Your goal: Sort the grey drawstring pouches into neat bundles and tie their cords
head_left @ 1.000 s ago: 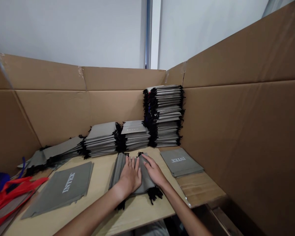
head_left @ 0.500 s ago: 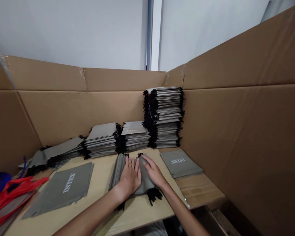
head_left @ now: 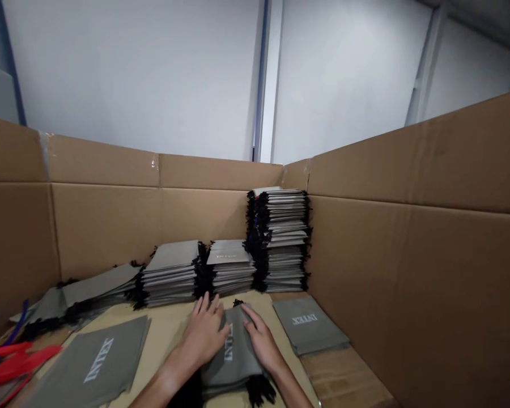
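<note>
Both my hands lie flat on a small pile of grey INTEX cloth bags (head_left: 232, 354) with black drawstring tassels, in the middle of the wooden table (head_left: 170, 331). My left hand (head_left: 204, 334) presses the pile's left side with fingers spread and stretched forward. My right hand (head_left: 261, 340) rests on the right side, fingers extended. Neither hand grips anything.
Stacks of the same grey bags stand along the back: a tall stack (head_left: 280, 238), two lower stacks (head_left: 229, 266) (head_left: 172, 272), and a slumped one (head_left: 89, 289). Flat bags lie at left (head_left: 93, 362) and right (head_left: 308, 328). Red and blue straps (head_left: 12, 362) lie far left. Cardboard walls (head_left: 408, 272) enclose the table.
The camera tilted upward, so everything sits lower in view. My left hand slid to the left side of the pile, uncovering the INTEX print between my hands.
</note>
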Available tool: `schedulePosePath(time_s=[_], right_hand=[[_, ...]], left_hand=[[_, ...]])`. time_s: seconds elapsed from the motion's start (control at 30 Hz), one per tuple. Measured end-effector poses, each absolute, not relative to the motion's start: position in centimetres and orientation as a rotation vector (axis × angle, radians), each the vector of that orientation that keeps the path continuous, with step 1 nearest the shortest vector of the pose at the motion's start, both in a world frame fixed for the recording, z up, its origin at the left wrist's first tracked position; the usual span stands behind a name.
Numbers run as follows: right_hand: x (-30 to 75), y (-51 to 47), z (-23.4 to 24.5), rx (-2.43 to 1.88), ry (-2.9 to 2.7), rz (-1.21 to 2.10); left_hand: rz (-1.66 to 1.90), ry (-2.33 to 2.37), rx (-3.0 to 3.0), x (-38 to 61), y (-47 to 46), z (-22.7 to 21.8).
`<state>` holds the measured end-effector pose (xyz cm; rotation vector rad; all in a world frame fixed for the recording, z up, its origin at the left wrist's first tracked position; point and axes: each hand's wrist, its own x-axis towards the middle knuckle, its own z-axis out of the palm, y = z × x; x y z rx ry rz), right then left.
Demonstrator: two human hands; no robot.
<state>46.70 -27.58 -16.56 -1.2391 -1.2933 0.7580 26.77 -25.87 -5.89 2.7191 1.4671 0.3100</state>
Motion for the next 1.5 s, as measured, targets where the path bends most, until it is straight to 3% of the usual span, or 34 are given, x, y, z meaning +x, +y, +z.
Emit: schedulePosePath(time_s=[0.27, 0.67, 1.2, 1.5], right_hand=[[46.6, -27.2, -16.9, -1.257, -1.286, 0.769], [46.8, -27.7, -16.6, -1.280, -1.295, 0.790], [46.5, -28.1, -16.2, -1.271, -1.270, 0.882], [46.8, -28.4, -15.7, -1.372, -1.367, 0.754]], left_hand=[[0.451, 1.502, 2.228, 21.5, -22.1, -9.7], [0.801, 1.268, 1.884, 21.1, -20.5, -14.3], [0.950, 1.115, 1.639, 22.1, -20.6, -15.0], [0.962, 1.160, 1.786, 22.2, -19.8, -15.0]])
